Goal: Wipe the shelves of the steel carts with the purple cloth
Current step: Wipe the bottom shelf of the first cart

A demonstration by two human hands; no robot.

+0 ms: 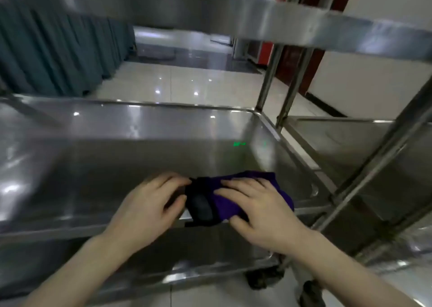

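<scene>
The purple cloth (pixel 228 201) lies bunched on the middle shelf (pixel 131 147) of a steel cart, close to its near rim and right corner. My right hand (pixel 254 203) lies on top of the cloth with its fingers spread flat, pressing it down. My left hand (pixel 149 201) rests on the shelf just left of the cloth, its fingertips and thumb touching the cloth's dark left end; whether it grips that end is unclear. The cloth's left part looks nearly black in shadow.
The cart's top shelf (pixel 257 19) hangs overhead and its bottom shelf (pixel 210 243) shows under my wrists. A second steel cart (pixel 346 143) stands to the right, beyond upright posts (pixel 268 77). Green drapery (pixel 58 51) hangs at far left over a glossy tiled floor.
</scene>
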